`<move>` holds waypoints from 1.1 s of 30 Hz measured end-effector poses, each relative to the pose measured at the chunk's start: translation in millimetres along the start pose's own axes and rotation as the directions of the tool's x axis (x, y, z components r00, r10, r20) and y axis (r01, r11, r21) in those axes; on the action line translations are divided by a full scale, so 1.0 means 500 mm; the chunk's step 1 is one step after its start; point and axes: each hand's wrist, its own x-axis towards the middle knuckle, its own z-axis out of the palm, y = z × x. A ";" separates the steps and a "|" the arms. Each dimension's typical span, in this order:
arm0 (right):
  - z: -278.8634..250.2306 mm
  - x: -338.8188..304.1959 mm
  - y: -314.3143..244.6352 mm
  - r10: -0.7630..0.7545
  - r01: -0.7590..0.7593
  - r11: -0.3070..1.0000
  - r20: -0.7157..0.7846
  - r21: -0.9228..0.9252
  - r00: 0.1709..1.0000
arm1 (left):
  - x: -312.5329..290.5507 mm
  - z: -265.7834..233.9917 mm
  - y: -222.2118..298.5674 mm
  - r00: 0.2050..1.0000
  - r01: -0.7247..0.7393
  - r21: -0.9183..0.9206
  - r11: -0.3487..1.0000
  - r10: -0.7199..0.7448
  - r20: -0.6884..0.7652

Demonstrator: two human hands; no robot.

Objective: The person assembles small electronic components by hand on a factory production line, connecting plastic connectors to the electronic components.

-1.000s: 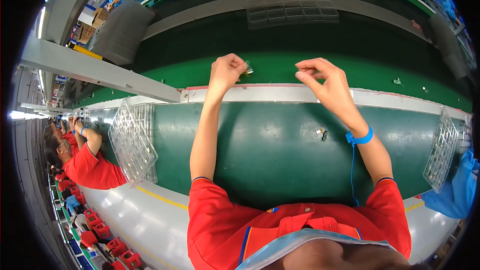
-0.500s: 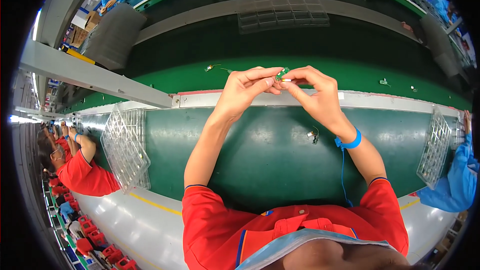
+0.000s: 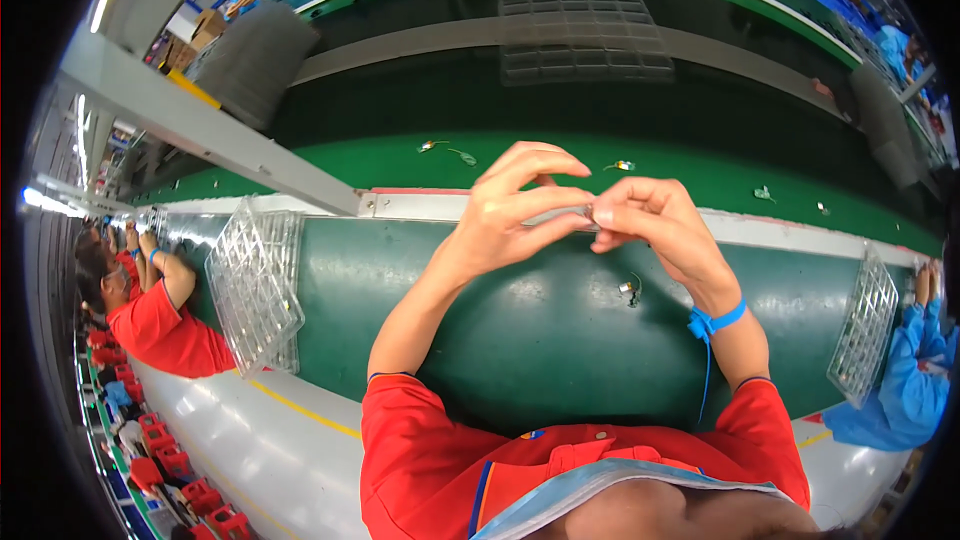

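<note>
My left hand (image 3: 522, 202) and my right hand (image 3: 660, 225) meet over the near edge of the green belt. Their thumbs and index fingers pinch together at the tips. Between them shows a tiny greyish bit, mostly covered, whose kind I cannot make out. The left middle finger is lifted away from the pinch. Just beyond the right fingers, a small part with a silver-and-yellow body and thin wires (image 3: 624, 166) lies on the belt. Below the hands, on the green bench, lies another small wired part (image 3: 630, 290). A blue wrist strap (image 3: 718, 318) with a cord circles my right wrist.
Clear compartment trays stand at the left (image 3: 255, 290) and right (image 3: 863, 325) of the bench. Another tray (image 3: 587, 37) lies across the belt. Small boards (image 3: 764, 194) dot the belt. A grey metal post (image 3: 210, 130) slants at left. Co-workers sit on both sides.
Both hands have drawn back toward me from over the belt. The green circuit board no longer shows in my fingers; a wired part now shows on the belt beyond them. The view has shifted slightly.
</note>
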 end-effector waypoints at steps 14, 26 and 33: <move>0.005 -0.013 0.002 -0.416 0.444 0.596 0.216 -0.669 0.883 | -0.044 0.037 -0.029 0.752 0.654 -0.673 0.346 -0.395 0.527; -0.012 0.008 0.009 -0.459 0.370 0.698 0.014 -0.613 0.888 | -0.032 0.023 -0.032 0.722 0.691 -0.674 0.261 -0.306 0.621; -0.021 -0.004 -0.004 -0.302 0.264 0.813 0.010 -0.519 0.953 | -0.029 0.035 -0.041 0.752 0.590 -0.766 0.256 -0.520 0.405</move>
